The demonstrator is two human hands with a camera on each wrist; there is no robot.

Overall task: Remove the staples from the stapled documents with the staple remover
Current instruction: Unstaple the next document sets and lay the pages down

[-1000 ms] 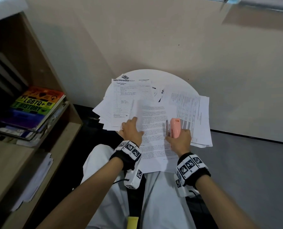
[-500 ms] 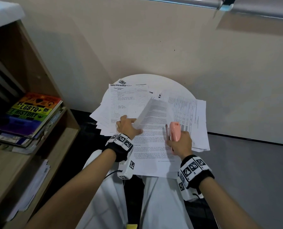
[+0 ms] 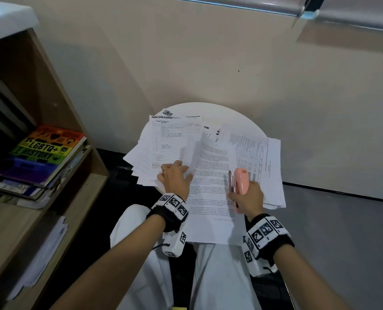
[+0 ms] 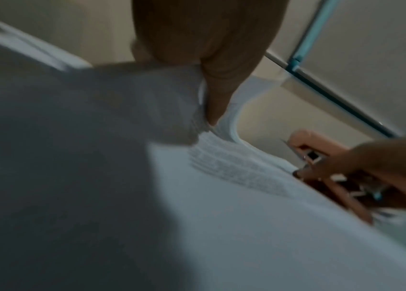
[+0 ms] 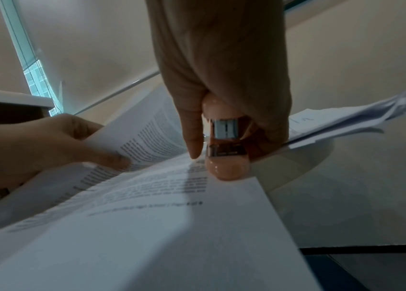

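A printed document point(image 3: 213, 198) lies on the near side of a small round white table point(image 3: 230, 117), hanging over its front edge. My left hand point(image 3: 174, 177) pinches a lifted page point(image 3: 191, 153) of it and folds it leftward; in the right wrist view that hand point(image 5: 34, 147) grips the curled page point(image 5: 142, 126). My right hand point(image 3: 248, 198) grips a pink stapler-shaped staple remover point(image 3: 240, 180) that rests on the document's right edge. The right wrist view shows its metal end point(image 5: 224, 137) pressed on the paper. No staple is visible.
A pile of loose forms point(image 3: 172, 144) lies on the table's left, another paper stack point(image 3: 260, 162) on its right. A wooden shelf point(image 3: 51, 198) with a rainbow book point(image 3: 45, 151) stands to the left. The wall point(image 3: 208, 52) is just behind the table; my white-trousered legs point(image 3: 219, 276) are below.
My left hand has lifted a page of the middle document and swung it leftward. My right hand with the pink tool has stayed in place.
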